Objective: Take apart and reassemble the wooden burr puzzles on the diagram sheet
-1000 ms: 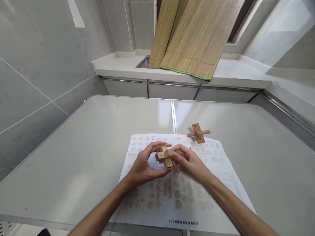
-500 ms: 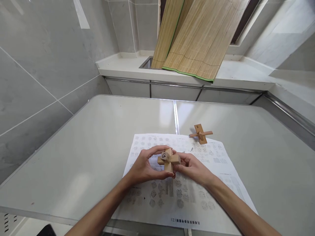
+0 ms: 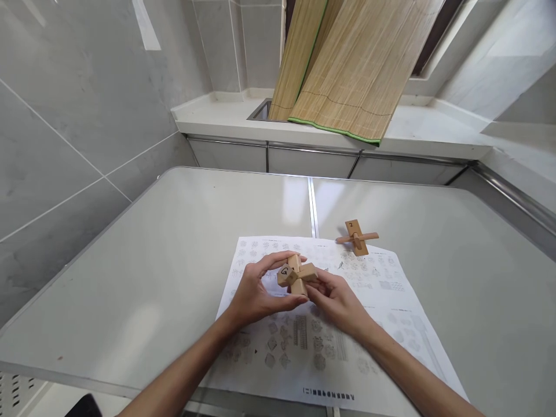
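Between both hands is a wooden burr puzzle of crossed pale bars, one end marked with a black "G". My left hand grips it from the left, thumb at the near end and fingers at the far end. From the right, my right hand pinches its side; some of those fingertips are hidden behind the wood. Below the hands lies a white printed sheet with small puzzle diagrams. A second wooden puzzle, a flat plate marked "2" crossed by rods, rests at the sheet's far edge.
The grey-white folding table has a metal seam down its middle. Behind it runs a white counter with a sink, over which a bamboo mat hangs. A tiled wall stands at the left.
The burr puzzle has turned and tilted in my hands, so its "G" end now points more to the left. My right hand's fingers have shifted slightly along its side.
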A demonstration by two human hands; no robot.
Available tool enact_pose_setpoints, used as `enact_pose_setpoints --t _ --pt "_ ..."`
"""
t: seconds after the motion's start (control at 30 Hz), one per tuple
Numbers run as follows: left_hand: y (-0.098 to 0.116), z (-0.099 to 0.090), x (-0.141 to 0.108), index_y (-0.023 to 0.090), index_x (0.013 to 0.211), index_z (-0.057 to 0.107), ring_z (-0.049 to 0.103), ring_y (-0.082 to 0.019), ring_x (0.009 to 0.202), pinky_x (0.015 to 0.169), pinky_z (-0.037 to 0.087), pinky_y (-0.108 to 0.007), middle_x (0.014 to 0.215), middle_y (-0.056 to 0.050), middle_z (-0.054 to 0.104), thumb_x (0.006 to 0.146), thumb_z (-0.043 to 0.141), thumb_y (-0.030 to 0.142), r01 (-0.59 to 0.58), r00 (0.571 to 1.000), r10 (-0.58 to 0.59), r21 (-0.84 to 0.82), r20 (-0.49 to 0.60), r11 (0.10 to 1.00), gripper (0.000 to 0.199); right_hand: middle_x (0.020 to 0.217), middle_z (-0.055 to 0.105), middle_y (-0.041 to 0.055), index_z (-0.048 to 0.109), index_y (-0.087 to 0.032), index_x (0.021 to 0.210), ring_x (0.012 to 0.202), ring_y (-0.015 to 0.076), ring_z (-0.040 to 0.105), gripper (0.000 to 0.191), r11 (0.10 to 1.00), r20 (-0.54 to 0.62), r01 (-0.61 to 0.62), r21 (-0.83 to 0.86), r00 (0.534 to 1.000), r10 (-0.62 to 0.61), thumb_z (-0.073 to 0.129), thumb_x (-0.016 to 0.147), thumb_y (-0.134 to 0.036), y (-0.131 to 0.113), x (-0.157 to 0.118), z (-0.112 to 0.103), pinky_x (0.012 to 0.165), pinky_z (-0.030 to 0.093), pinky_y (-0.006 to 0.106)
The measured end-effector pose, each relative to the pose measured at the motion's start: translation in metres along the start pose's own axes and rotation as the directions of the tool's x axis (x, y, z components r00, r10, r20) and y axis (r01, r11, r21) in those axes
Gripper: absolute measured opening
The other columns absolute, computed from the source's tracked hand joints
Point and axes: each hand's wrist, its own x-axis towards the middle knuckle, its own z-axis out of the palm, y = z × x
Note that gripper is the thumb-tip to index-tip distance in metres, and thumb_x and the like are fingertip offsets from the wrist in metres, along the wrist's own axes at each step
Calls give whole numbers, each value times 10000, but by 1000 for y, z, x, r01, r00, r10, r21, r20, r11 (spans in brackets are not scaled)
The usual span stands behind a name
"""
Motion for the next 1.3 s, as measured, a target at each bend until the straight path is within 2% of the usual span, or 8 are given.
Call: enact_pose_setpoints --t 0.23,0.4,0.73,0.8,0.9,0.97,1.13,1.3 --pt "2 -2 0 216 1320 694 724 -316 1217 1091 556 -444 1291 -123 774 726 961 333 4 995 7 -113 101 994 661 790 620 26 732 -173 1004 699 161 591 354 942 219 -126 310 974 58 686 1017 -524 6 2 -4 689 516 311" --pt "0 -3 1 247 1317 708 703 -323 1210 1085 548 -462 1312 -121 744 704 968 350 -32 974 74 -195 216 980 674 779 549 13 712 -169 979 638 129 477 400 822 379 -318 473 915 136 790 924 -557 14 0 -6 587 415 275" --pt "9 -8 4 288 1330 725 634 -362 1318 1163 487 -533 1331 -101 728 663 967 306 2 904 101 -240 416 971 709 672 430 -31 664 -209 944 550 114 292 451 668 526 -578 469 790 314 719 910 -655 15 -8 -6 525 290 259" --pt "9 -7 3 286 1411 674 615 -363 1357 1196 462 -551 1424 -113 685 736 914 302 19 919 68 -215 388 976 717 665 372 -46 636 -203 891 546 106 243 440 658 497 -557 507 812 305 671 951 -638 14 -6 -7 525 255 253" --pt "5 -3 1 296 1559 526 541 -361 1456 1253 410 -555 1551 -125 597 751 929 310 55 964 -7 -171 267 984 902 724 354 -37 590 -207 839 597 118 263 393 723 270 -383 575 923 275 679 976 -564 9 -1 -7 558 279 257" --pt "2 0 0 287 1583 482 539 -359 1464 1259 413 -536 1555 -132 592 700 980 323 88 978 -58 -143 202 986 1014 747 363 -30 592 -210 844 625 130 289 389 774 149 -286 564 958 246 688 976 -563 4 1 -5 571 307 264" --pt "1 7 0 241 1450 583 646 -326 1348 1199 479 -489 1424 -125 690 783 935 337 145 987 -135 -122 90 982 760 764 434 -15 698 -191 1033 632 134 346 363 788 139 -263 556 965 224 670 1003 -552 0 3 0 582 360 272" --pt "4 5 1 236 1382 620 664 -320 1325 1177 493 -475 1391 -110 712 799 919 304 109 991 -100 -93 93 990 659 826 551 8 689 -218 1289 642 124 436 380 748 137 -239 619 971 198 708 1009 -474 0 2 0 597 407 264"
